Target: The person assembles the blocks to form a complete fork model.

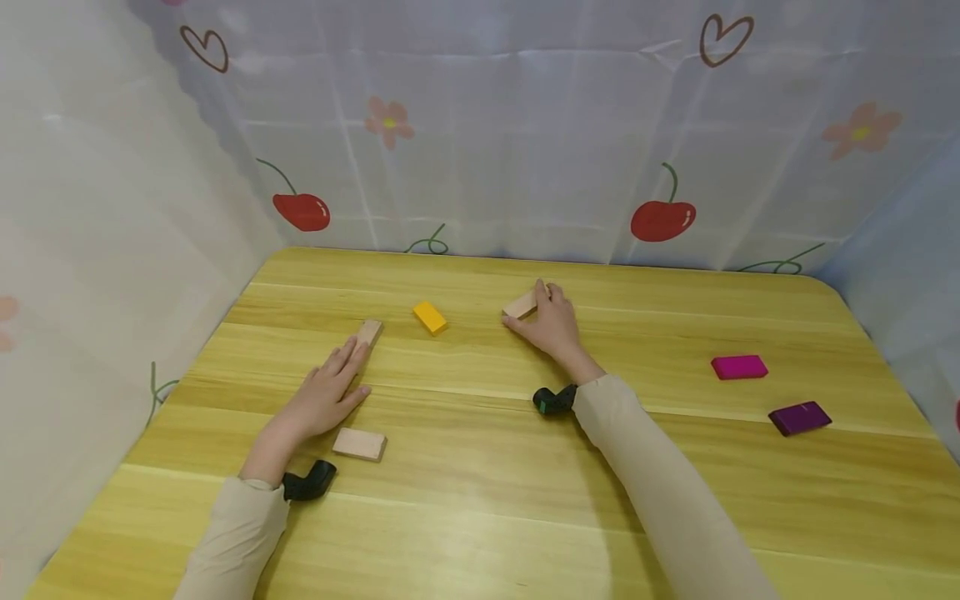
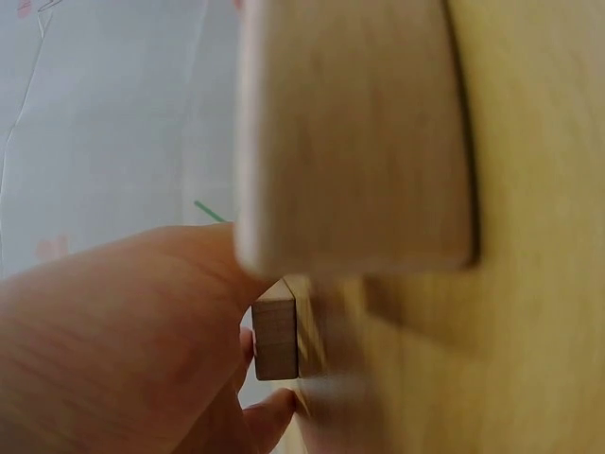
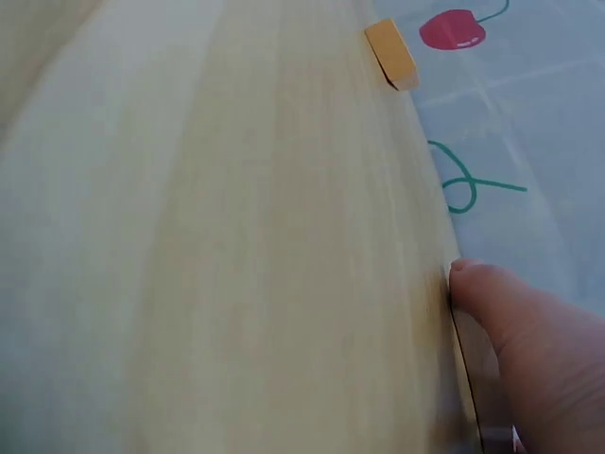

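My left hand [image 1: 318, 400] reaches out with fairly straight fingers. Its fingertips touch the near end of a plain wooden block [image 1: 369, 332], while the thumb points off to the right. That block [image 2: 275, 336] shows beside the fingers in the left wrist view. A second plain wooden block [image 1: 360, 444] lies below the hand, looming large in the left wrist view. Farther right, my right hand [image 1: 553, 325] grips another plain wooden block [image 1: 521, 306] at the back of the table, thumb at its left end and fingers over its right end. Its thumb [image 3: 501, 307] shows in the right wrist view.
A yellow block [image 1: 430, 318] lies between the hands. Toward the right side of the wooden table [image 1: 465, 517] are a pink block [image 1: 739, 367] and a purple block [image 1: 800, 418]. A patterned curtain [image 1: 495, 150] hangs along the back edge.
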`<state>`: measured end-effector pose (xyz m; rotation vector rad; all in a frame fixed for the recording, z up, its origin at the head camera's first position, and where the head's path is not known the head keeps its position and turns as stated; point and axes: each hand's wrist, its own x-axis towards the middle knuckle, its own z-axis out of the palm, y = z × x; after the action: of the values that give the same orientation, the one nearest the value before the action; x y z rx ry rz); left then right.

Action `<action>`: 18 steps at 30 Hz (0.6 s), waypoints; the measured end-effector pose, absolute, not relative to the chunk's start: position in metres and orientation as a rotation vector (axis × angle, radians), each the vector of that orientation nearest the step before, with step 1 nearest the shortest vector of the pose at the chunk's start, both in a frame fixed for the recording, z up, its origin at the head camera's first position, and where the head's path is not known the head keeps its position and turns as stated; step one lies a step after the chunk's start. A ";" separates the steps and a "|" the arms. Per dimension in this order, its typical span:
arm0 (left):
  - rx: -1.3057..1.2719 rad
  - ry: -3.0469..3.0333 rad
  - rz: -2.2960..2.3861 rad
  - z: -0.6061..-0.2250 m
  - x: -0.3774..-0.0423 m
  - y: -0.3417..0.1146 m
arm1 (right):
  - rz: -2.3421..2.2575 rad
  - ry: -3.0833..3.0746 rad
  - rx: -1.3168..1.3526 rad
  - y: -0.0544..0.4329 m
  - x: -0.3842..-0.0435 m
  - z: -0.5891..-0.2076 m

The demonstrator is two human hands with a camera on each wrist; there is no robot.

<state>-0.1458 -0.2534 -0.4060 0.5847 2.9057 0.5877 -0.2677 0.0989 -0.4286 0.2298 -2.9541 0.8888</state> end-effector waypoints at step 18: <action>0.578 2.899 0.603 -0.405 -0.144 -0.253 | 1.184 -2.844 0.242 0.115 -0.257 -0.414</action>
<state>-0.1440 -0.2526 -0.4051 0.5779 2.8994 0.6033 -0.2574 0.1147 -0.4141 0.2417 -2.8442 1.1842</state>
